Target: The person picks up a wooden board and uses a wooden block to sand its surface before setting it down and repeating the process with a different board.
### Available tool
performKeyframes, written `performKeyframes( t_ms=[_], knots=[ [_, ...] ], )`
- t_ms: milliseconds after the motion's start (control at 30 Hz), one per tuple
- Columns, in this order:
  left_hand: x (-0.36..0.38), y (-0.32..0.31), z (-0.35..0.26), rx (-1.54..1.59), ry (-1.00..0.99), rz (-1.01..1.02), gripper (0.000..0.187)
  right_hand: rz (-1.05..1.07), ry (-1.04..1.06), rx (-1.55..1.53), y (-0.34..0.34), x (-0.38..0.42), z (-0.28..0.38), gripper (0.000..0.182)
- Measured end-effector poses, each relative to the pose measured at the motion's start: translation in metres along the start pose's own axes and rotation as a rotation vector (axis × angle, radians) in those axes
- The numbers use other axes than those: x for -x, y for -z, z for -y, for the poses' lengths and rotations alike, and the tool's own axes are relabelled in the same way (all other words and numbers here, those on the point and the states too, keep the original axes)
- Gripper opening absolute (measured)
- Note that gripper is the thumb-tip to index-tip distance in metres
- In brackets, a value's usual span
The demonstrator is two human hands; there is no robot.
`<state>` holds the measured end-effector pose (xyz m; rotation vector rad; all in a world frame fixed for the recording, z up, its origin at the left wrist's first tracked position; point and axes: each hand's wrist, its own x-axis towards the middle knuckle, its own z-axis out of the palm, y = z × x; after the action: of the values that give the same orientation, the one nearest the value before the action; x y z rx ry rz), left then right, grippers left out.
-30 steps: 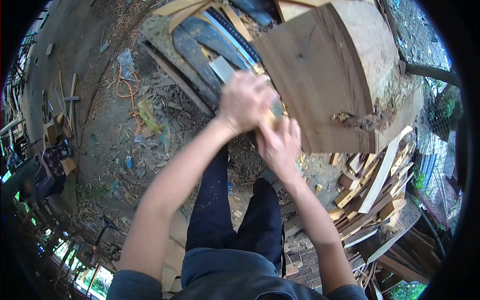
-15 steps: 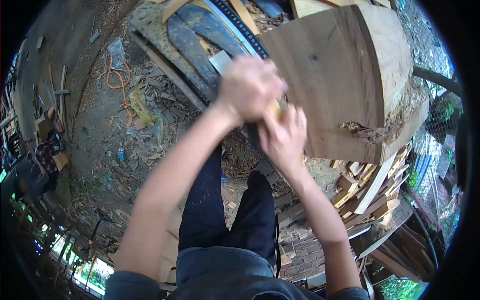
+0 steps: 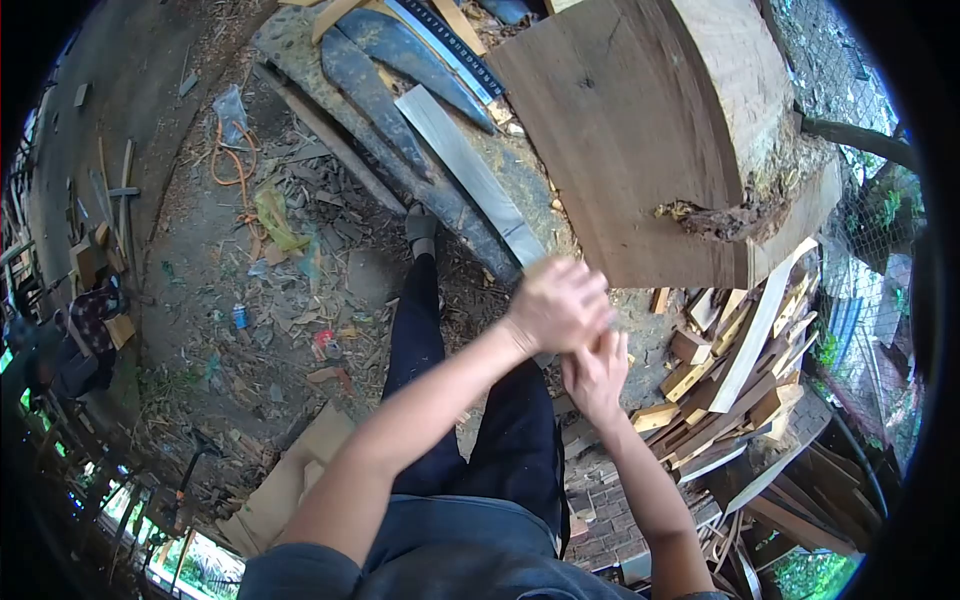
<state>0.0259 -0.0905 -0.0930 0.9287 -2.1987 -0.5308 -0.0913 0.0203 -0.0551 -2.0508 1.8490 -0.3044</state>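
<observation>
Both my hands grip the handle end of a long flat grey metal blade [image 3: 470, 175], which runs up and left from them over the ground. My left hand [image 3: 558, 305] is clenched over the top, nearest the blade. My right hand [image 3: 598, 368] is wrapped just beneath and behind it. The handle itself is hidden inside my fists. A big cut log block [image 3: 640, 130] with a smooth brown face and a ragged torn patch stands just above and right of my hands, apart from them.
Dark curved planks and a ruler [image 3: 440, 40] lie beside the blade. A heap of split wood pieces [image 3: 740, 370] fills the right. My dark-trousered legs [image 3: 425, 340] stand on chip-strewn dirt with an orange cord [image 3: 235, 160], litter and cardboard [image 3: 290, 480].
My clasped hands have dropped from the log block's left edge down toward my body. The blade came with them and now shows along most of its length.
</observation>
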Motion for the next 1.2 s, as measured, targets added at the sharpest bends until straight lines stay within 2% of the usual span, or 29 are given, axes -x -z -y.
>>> performKeyframes(
  t_ms=[67,133,233,267,300,367,433,500,567,767,833,867,967,1033,1067,1100,1133,1167,1200],
  knots=[
    [0.004,-0.010,-0.007,0.072,0.016,-0.025,0.023,0.088,-0.086,0.057,0.007,0.016,-0.004,0.027],
    [-0.006,0.004,0.010,0.039,0.012,-0.016,0.025,0.094,-0.039,0.038,0.004,-0.008,0.001,0.029],
    [-0.043,0.038,0.091,-0.033,-0.028,-0.149,0.022,-0.054,0.076,0.053,-0.015,-0.101,0.024,0.039],
    [-0.060,0.056,0.126,-0.073,-0.017,-0.057,0.021,-0.123,0.117,0.068,-0.020,-0.142,0.036,0.043],
    [-0.080,0.070,0.163,-0.187,-0.124,-0.110,0.020,-0.153,0.135,0.102,-0.029,-0.181,0.044,0.040],
    [-0.108,0.102,0.218,-0.334,-0.140,-0.160,0.024,-0.276,0.202,0.080,-0.041,-0.250,0.065,0.035],
    [-0.117,0.124,0.242,-0.296,-0.055,-0.115,0.036,-0.283,0.249,0.072,-0.046,-0.279,0.077,0.032],
    [-0.107,0.113,0.237,-0.291,-0.063,-0.199,0.034,-0.290,0.247,0.057,-0.041,-0.258,0.074,0.031],
    [-0.085,0.097,0.190,-0.373,-0.096,-0.137,0.032,-0.249,0.220,0.038,-0.033,-0.215,0.063,0.028],
    [0.009,-0.001,0.008,-0.056,-0.006,-0.057,0.026,0.027,0.047,0.064,-0.005,0.001,-0.007,0.030],
    [0.017,-0.018,-0.024,0.002,0.020,-0.092,0.027,0.089,0.012,0.083,0.007,0.030,-0.017,0.028],
    [0.017,-0.021,-0.019,0.003,0.022,-0.096,0.027,0.090,0.014,0.088,0.005,0.026,-0.021,0.028],
    [0.001,0.004,0.015,-0.031,0.018,-0.113,0.028,0.071,0.092,0.077,-0.001,-0.014,-0.011,0.031],
    [-0.024,0.027,0.074,-0.063,-0.008,-0.200,0.025,-0.009,0.143,0.087,-0.009,-0.083,0.015,0.034],
    [-0.035,0.038,0.107,-0.117,0.053,-0.126,0.022,-0.078,0.154,0.059,-0.017,-0.119,0.026,0.037],
    [-0.058,0.060,0.142,-0.166,-0.081,-0.169,0.021,-0.136,0.198,0.101,-0.023,-0.158,0.038,0.037],
    [-0.079,0.079,0.170,-0.189,-0.014,-0.183,0.023,-0.167,0.206,0.089,-0.029,-0.196,0.050,0.035],
    [-0.093,0.098,0.201,-0.266,-0.145,-0.185,0.025,-0.211,0.214,0.074,-0.035,-0.229,0.062,0.032],
    [-0.102,0.110,0.223,-0.245,-0.081,-0.188,0.031,-0.204,0.224,0.065,-0.037,-0.253,0.073,0.035]
  ],
)
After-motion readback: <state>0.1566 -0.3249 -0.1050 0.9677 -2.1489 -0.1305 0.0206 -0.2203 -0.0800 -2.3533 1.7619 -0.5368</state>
